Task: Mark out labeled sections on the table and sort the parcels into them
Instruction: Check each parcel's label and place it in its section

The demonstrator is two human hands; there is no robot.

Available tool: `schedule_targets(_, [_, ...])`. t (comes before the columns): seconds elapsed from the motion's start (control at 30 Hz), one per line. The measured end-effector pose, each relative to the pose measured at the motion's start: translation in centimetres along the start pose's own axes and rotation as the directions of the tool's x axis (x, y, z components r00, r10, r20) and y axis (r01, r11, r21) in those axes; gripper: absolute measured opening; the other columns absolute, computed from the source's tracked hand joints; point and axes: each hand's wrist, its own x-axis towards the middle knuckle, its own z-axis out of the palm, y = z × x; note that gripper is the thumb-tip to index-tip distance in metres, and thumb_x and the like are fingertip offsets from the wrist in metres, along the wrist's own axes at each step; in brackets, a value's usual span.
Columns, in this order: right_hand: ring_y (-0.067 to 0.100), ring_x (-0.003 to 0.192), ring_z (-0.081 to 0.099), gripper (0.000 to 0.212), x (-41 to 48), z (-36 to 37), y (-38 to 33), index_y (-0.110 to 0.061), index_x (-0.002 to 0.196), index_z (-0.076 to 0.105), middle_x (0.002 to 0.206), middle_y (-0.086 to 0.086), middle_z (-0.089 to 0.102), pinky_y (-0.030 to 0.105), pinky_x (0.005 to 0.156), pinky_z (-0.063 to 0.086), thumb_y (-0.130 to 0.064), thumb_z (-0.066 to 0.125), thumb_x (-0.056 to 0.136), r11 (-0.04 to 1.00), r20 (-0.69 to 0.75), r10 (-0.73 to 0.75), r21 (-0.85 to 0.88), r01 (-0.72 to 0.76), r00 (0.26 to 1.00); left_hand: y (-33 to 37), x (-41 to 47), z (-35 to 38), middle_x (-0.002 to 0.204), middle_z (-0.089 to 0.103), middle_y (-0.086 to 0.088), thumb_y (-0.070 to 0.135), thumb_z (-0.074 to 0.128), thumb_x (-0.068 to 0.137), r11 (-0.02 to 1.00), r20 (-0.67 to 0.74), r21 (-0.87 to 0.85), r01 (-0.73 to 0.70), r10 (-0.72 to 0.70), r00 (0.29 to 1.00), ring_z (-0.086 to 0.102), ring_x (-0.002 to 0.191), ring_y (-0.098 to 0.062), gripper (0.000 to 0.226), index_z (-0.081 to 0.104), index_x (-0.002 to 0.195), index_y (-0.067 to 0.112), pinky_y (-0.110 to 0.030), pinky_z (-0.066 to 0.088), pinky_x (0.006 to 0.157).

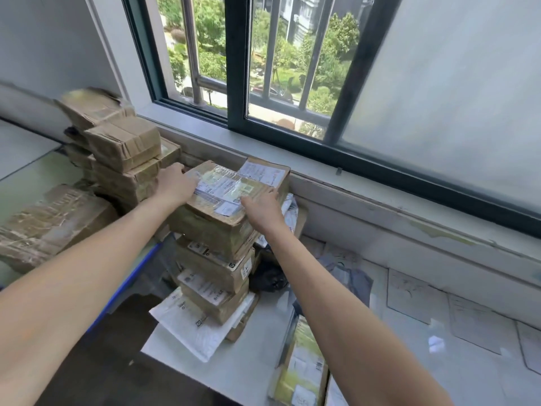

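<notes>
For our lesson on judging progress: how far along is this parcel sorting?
Done, seemingly: a wall stack and a central stack of brown parcels stand. In hand: the left hand and right hand rest on the central stack's top box. Left: a loose parcel lies at the near edge; paper sheets on the table are too blurred to read as section labels.
</notes>
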Motion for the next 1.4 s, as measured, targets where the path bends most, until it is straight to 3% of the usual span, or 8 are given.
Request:
schedule_targets(0.1, [0.024, 0.084, 0.055, 0.03, 1.6, 0.7, 1.0, -0.015, 0.104, 0.045, 0.098, 0.01, 0.055, 0.034, 0.068, 0.044, -0.036, 0.054, 0.084, 0.998, -0.037, 0.027, 0.064, -0.025, 0.999, -0.2, 0.0, 0.0, 0.135, 0.056, -0.022, 0.029, 0.058, 0.095, 0.998, -0.077, -0.047, -0.041, 0.037, 0.996, 0.051, 0.124, -0.039, 0.046, 0.057, 0.133, 0.003, -0.042, 0.042, 0.1])
schedule_targets(0.23, [0.022, 0.07, 0.057, 0.028, -0.4, -1.1, 0.1, -0.01, 0.114, 0.043, 0.086, 0.005, 0.055, 0.032, 0.054, 0.049, -0.018, 0.057, 0.091, 0.96, -0.038, 0.055, 0.275, -0.042, 0.998, 0.6, -0.7, -1.2, 0.126, 0.065, -0.017, 0.032, 0.063, 0.094, 0.993, -0.185, -0.076, -0.091, 0.076, 0.98, 0.056, 0.119, -0.035, 0.041, 0.067, 0.123, 0.003, -0.04, 0.044, 0.096])
schedule_targets(0.5, [0.02, 0.096, 0.065, 0.04, -2.1, -4.4, -0.6, -0.016, 0.117, 0.044, 0.105, 0.0, 0.059, 0.046, 0.086, 0.057, -0.027, 0.068, 0.087, 0.808, -0.191, 0.033, 0.583, 0.086, 0.981, 4.4, -3.0, -5.0, 0.088, 0.071, 0.002, 0.035, 0.069, 0.088, 0.924, -0.332, -0.342, -0.171, 0.051, 0.942, 0.063, 0.082, -0.015, 0.027, 0.077, 0.1, 0.012, -0.024, 0.045, 0.071])
schedule_targets(0.8, [0.021, 0.103, 0.066, 0.037, -6.7, -10.6, 2.2, -0.019, 0.11, 0.057, 0.11, 0.004, 0.066, 0.039, 0.09, 0.057, -0.037, 0.074, 0.082, 0.616, -0.397, 0.061, 0.737, 0.278, 0.916, 11.5, -5.8, -4.4, 0.09, 0.07, 0.004, 0.033, 0.071, 0.089, 0.783, -0.345, -0.518, -0.345, 0.177, 0.922, 0.066, 0.083, -0.011, 0.023, 0.077, 0.103, 0.015, -0.023, 0.056, 0.073])
schedule_targets(0.93, [0.016, 0.11, 0.063, 0.056, -8.8, -13.7, 6.4, -0.022, 0.125, 0.049, 0.12, 0.002, 0.063, 0.042, 0.1, 0.052, -0.047, 0.074, 0.081, 0.552, -0.468, 0.091, 0.758, 0.347, 0.879, 15.3, -8.2, -2.8, 0.087, 0.068, 0.004, 0.03, 0.071, 0.09, 0.737, -0.292, -0.519, -0.433, 0.324, 0.9, 0.061, 0.07, 0.001, 0.022, 0.075, 0.104, 0.013, -0.004, 0.047, 0.057])
schedule_targets(1.07, [0.017, 0.131, 0.048, 0.09, -10.9, -16.9, 11.2, -0.027, 0.144, 0.04, 0.143, 0.0, 0.051, 0.045, 0.109, 0.038, -0.073, 0.063, 0.07, 0.614, -0.416, 0.075, 0.735, 0.287, 0.906, 19.2, -11.0, -1.0, 0.088, 0.071, 0.003, 0.029, 0.072, 0.088, 0.679, -0.215, -0.469, -0.565, 0.533, 0.818, 0.066, 0.079, -0.011, 0.021, 0.077, 0.103, 0.014, -0.017, 0.053, 0.069])
schedule_targets(1.27, [0.014, 0.11, 0.065, 0.069, -15.0, -20.2, 17.7, -0.017, 0.13, 0.056, 0.119, 0.0, 0.071, 0.034, 0.09, 0.046, -0.064, 0.06, 0.08, 0.666, -0.32, 0.041, 0.715, 0.213, 0.947, 24.2, -15.0, 3.4, 0.088, 0.071, 0.001, 0.024, 0.075, 0.086, 0.566, -0.08, -0.435, -0.7, 0.75, 0.656, 0.065, 0.08, -0.012, 0.019, 0.077, 0.1, 0.012, -0.015, 0.049, 0.071])
schedule_targets(1.4, [0.022, 0.124, 0.059, 0.068, -17.2, -22.6, 22.4, -0.02, 0.138, 0.052, 0.13, 0.002, 0.066, 0.043, 0.105, 0.041, -0.064, 0.053, 0.086, 0.698, -0.178, 0.019, 0.707, 0.114, 0.984, 26.9, -17.8, 6.1, 0.089, 0.073, -0.002, 0.026, 0.075, 0.085, 0.498, 0.058, -0.447, -0.743, 0.845, 0.531, 0.065, 0.078, -0.01, 0.018, 0.076, 0.099, 0.013, -0.018, 0.054, 0.074])
